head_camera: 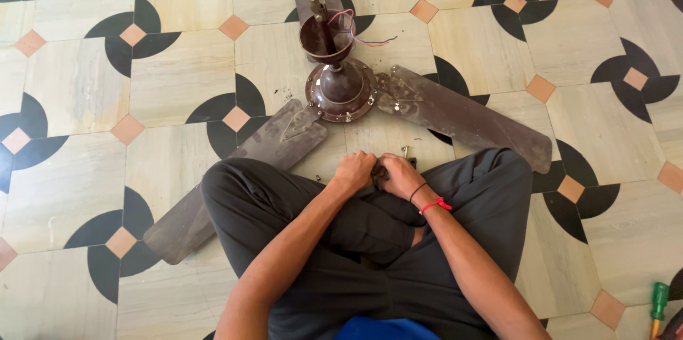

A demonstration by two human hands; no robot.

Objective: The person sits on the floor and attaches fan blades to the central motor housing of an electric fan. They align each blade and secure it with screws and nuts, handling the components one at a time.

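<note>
Floor tiles (78,91) carry a brown ceiling fan (340,87) at twelve o'clock from our crossed legs (370,233), its blades splayed toward seven, four and twelve, while our left hand (353,170) and right hand (400,175) curl together pinching a small dark part (380,171), a green-handled screwdriver (659,306) lying at four o'clock.
</note>
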